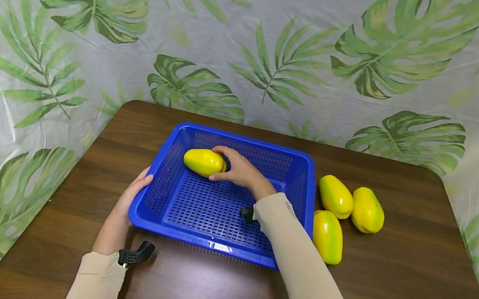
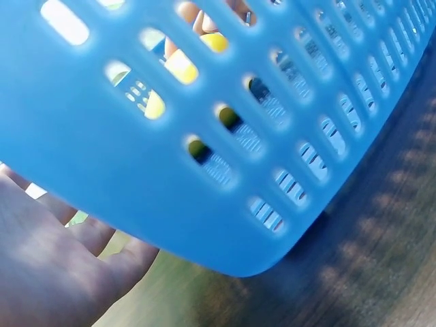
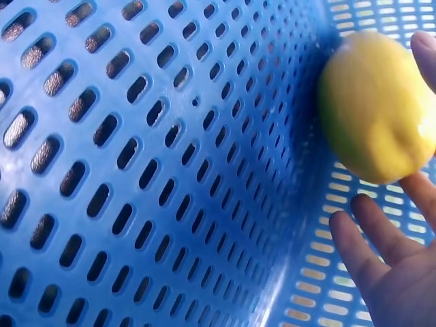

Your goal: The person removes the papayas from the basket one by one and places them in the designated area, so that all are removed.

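Note:
A blue plastic basket with slotted walls stands on the table. My left hand grips its left rim, thumb over the top edge. In the left wrist view the fingers of that hand pass behind the rim. Inside, near the back left, lies a glossy, papaya-shaped yellow fruit with a green streak. My right hand reaches into the basket at the right end of this fruit. The right wrist view shows the fingers spread, one fingertip right at the underside of the fruit and two fingers apart from it.
Three more yellow-green fruits lie close together right of the basket: one at the back, one farther right and one against the basket's side. A leaf-patterned cloth hangs behind the brown wooden table.

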A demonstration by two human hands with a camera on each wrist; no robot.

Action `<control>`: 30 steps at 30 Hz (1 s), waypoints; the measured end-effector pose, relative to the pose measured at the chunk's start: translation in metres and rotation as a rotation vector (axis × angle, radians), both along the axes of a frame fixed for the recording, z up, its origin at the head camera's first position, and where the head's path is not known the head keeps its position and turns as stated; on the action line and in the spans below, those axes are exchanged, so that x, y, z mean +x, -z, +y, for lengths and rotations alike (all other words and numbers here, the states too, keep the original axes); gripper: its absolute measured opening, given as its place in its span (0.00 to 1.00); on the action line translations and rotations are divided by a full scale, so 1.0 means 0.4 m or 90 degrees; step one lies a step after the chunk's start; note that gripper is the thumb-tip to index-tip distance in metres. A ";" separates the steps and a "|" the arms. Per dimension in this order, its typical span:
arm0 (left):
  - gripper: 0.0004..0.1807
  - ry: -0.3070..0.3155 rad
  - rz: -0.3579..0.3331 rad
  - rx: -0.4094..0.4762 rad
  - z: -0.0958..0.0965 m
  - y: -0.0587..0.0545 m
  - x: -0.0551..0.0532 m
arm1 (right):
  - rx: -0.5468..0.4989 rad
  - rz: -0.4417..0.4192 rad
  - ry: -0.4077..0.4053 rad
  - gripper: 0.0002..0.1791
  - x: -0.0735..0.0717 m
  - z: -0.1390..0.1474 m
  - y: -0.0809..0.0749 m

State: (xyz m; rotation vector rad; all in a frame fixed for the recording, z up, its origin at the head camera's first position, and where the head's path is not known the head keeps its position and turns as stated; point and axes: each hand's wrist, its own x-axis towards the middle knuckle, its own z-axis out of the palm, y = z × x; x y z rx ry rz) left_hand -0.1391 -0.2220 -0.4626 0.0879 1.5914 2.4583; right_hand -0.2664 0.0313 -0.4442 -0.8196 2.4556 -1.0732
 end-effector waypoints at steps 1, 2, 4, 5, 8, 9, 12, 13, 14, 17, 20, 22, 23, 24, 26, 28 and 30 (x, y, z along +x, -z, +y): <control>0.21 0.000 -0.005 0.002 0.001 0.000 0.002 | -0.001 0.002 -0.004 0.40 0.000 -0.001 0.000; 0.21 -0.001 -0.005 0.000 0.002 0.000 0.002 | -0.001 0.004 -0.006 0.39 0.000 -0.003 0.001; 0.21 -0.002 -0.013 -0.001 0.002 -0.001 0.004 | 0.005 0.011 -0.006 0.39 0.000 -0.006 0.001; 0.21 -0.004 -0.017 -0.003 0.003 -0.001 0.005 | 0.008 0.015 -0.007 0.38 -0.001 -0.007 0.002; 0.21 -0.006 -0.025 -0.009 0.002 -0.003 0.005 | 0.015 0.027 -0.005 0.37 0.000 -0.012 0.004; 0.21 -0.007 -0.028 -0.010 0.002 -0.004 0.005 | 0.016 0.030 -0.004 0.36 0.000 -0.013 0.004; 0.22 -0.008 -0.035 -0.014 0.001 -0.005 0.004 | 0.015 0.038 0.001 0.35 0.002 -0.016 0.004; 0.22 -0.008 -0.037 -0.013 0.002 -0.005 0.004 | 0.014 0.040 0.004 0.34 0.003 -0.017 0.004; 0.22 -0.007 -0.037 -0.015 0.001 -0.005 0.004 | 0.014 0.041 0.007 0.34 0.004 -0.018 0.004; 0.21 -0.002 -0.030 -0.015 0.001 -0.003 0.003 | 0.011 0.043 0.012 0.33 0.006 -0.020 0.004; 0.21 0.003 -0.021 -0.012 0.000 0.000 0.002 | 0.008 0.045 0.013 0.32 0.005 -0.021 0.005; 0.21 0.001 -0.021 -0.009 0.001 0.001 0.002 | 0.005 0.045 0.011 0.31 0.004 -0.021 0.005; 0.21 0.001 -0.022 -0.008 0.001 0.000 0.003 | 0.004 0.045 0.010 0.31 0.004 -0.021 0.005; 0.21 0.000 -0.025 -0.007 0.001 0.000 0.003 | 0.004 0.044 0.008 0.31 0.004 -0.021 0.004; 0.21 0.000 -0.029 -0.007 0.002 -0.001 0.003 | 0.002 0.044 0.005 0.30 0.003 -0.021 0.004; 0.21 0.001 -0.035 -0.011 0.003 -0.003 0.003 | 0.003 0.043 0.002 0.30 0.002 -0.021 0.003; 0.22 0.003 -0.036 -0.014 0.003 -0.001 0.002 | 0.003 0.038 0.002 0.30 0.002 -0.021 0.002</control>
